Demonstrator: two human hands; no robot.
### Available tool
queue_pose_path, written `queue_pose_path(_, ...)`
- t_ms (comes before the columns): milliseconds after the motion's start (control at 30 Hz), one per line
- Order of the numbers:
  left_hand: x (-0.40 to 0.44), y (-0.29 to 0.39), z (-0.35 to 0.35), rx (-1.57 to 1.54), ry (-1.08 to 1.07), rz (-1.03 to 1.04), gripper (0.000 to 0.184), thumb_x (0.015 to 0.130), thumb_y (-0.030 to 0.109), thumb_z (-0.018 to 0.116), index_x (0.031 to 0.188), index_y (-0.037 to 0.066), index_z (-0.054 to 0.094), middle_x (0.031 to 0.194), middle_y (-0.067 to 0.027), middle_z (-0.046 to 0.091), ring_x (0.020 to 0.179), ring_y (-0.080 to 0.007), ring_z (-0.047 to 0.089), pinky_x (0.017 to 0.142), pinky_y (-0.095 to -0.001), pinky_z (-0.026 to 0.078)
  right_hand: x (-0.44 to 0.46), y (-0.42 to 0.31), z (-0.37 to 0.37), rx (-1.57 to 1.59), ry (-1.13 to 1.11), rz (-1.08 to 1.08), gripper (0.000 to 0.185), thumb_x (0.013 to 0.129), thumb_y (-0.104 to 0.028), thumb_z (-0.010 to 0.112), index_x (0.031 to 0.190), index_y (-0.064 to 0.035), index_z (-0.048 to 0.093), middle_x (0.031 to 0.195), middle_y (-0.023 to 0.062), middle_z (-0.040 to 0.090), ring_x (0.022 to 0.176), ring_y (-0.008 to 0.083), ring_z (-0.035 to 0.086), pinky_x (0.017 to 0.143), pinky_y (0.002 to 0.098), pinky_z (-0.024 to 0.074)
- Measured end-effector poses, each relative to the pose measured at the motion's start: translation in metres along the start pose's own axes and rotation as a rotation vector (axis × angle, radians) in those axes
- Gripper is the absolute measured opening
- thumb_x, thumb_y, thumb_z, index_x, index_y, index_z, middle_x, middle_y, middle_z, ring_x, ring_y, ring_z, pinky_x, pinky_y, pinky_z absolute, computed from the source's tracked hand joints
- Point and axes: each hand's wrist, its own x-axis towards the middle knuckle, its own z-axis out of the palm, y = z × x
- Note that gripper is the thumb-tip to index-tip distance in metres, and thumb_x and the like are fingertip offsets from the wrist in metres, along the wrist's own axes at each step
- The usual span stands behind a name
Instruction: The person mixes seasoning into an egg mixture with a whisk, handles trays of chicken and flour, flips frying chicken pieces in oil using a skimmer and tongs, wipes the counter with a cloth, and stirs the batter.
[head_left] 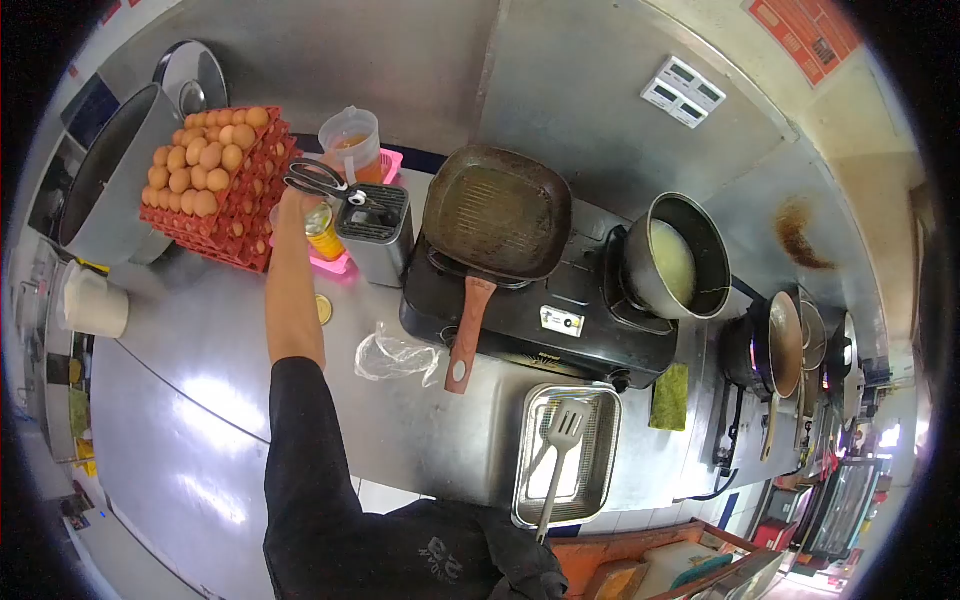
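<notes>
My left arm reaches up across the counter, and my left hand (292, 203) is beside the stacked egg trays (262, 205). Its fingers are hidden around the black scissor handles (316, 179), so I cannot tell whether it grips them. Just right of the wrist stands a yellow-labelled jar (322, 238). The steel utensil holder (378, 240) is next to it, with a measuring jug (350, 138) of orange liquid behind. A gold lid (323, 308) lies by my forearm. My right hand is out of view; only that side's dark sleeve (525, 555) shows.
A square grill pan (498, 215) and a pot of pale liquid (672, 258) sit on the black gas stove (590, 345). In front, a slotted spatula (566, 428) rests on a steel tray (607, 465). Crumpled plastic (390, 356) and a green scouring pad (670, 398) lie nearby.
</notes>
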Motion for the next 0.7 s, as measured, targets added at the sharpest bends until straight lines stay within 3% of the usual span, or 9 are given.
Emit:
queue_pose_path(167, 0.002, 0.036, 0.050, 0.127, -0.001, -0.360, 0.057, 0.092, 0.050, 0.054, 0.116, -0.001, 0.058, 0.100, -0.0160, 0.067, 0.088, -0.0228, 0.065, 0.081, -0.0336, 0.053, -0.015, 0.007, 0.002, 0.035, -0.053, 0.066, 0.026, 0.087, -0.019, 0.059, 0.107, -0.0031, 0.062, 0.087, 0.0164, 0.068, 0.066, 0.0273, 0.065, 0.055, 0.0381, 0.0517)
queue_pose_path(200, 0.011, 0.033, 0.043, 0.138, -0.016, -0.369, 0.057, 0.092, 0.050, 0.054, 0.116, -0.001, 0.058, 0.100, -0.0160, 0.067, 0.088, -0.0228, 0.065, 0.081, -0.0336, 0.053, -0.019, 0.008, 0.003, 0.047, -0.060, 0.079, 0.026, 0.087, -0.019, 0.059, 0.107, -0.0031, 0.062, 0.086, 0.0164, 0.068, 0.066, 0.0273, 0.065, 0.054, 0.0382, 0.0517)
queue_pose_path(267, 0.039, 0.023, -0.001, 0.440, 0.008, -0.332, 0.073, 0.085, 0.065, 0.050, 0.132, 0.010, 0.047, 0.109, -0.0178, 0.064, 0.092, -0.0243, 0.062, 0.081, -0.0360, 0.051, -0.022, 0.018, 0.000, 0.082, -0.064, 0.100, 0.025, 0.087, -0.020, 0.060, 0.106, -0.0031, 0.062, 0.085, 0.0163, 0.068, 0.064, 0.0272, 0.065, 0.053, 0.0383, 0.0517)
queue_pose_path(400, 0.033, 0.024, 0.015, 0.635, 0.055, -0.238, 0.072, 0.086, 0.064, 0.050, 0.134, 0.010, 0.046, 0.109, -0.0167, 0.064, 0.093, -0.0240, 0.061, 0.083, -0.0370, 0.050, -0.050, 0.069, -0.006, 0.193, -0.071, 0.179, 0.024, 0.088, -0.021, 0.060, 0.104, -0.0030, 0.062, 0.083, 0.0162, 0.068, 0.062, 0.0272, 0.065, 0.051, 0.0386, 0.0517)
queue_pose_path(600, 0.068, 0.053, 0.026, 0.657, 0.068, -0.175, 0.071, 0.088, 0.063, 0.049, 0.136, 0.011, 0.044, 0.109, -0.0152, 0.063, 0.096, -0.0237, 0.061, 0.085, -0.0385, 0.049, -0.076, 0.197, 0.022, 0.285, -0.072, 0.223, 0.023, 0.088, -0.022, 0.061, 0.101, -0.0029, 0.063, 0.080, 0.0160, 0.068, 0.058, 0.0270, 0.064, 0.048, 0.0390, 0.0518)
queue_pose_path(633, 0.070, 0.063, 0.025, 0.667, 0.087, -0.163, 0.071, 0.088, 0.062, 0.049, 0.136, 0.011, 0.043, 0.109, -0.0149, 0.063, 0.096, -0.0236, 0.061, 0.085, -0.0388, 0.049, -0.096, 0.135, -0.001, 0.246, -0.120, 0.277, 0.027, 0.090, -0.029, 0.061, 0.097, -0.0025, 0.063, 0.074, 0.0134, 0.066, 0.053, 0.0219, 0.063, 0.044, 0.0336, 0.0513)
queue_pose_path(700, 0.067, 0.094, 0.020, 0.699, 0.142, -0.111, 0.070, 0.088, 0.062, 0.049, 0.137, 0.011, 0.043, 0.108, -0.0144, 0.062, 0.097, -0.0235, 0.061, 0.086, -0.0393, 0.048, -0.126, 0.015, -0.041, 0.555, -0.113, 0.272, 0.028, 0.089, -0.028, 0.062, 0.096, -0.0014, 0.065, 0.077, 0.0141, 0.067, 0.062, 0.0234, 0.064, 0.052, 0.0356, 0.0514)
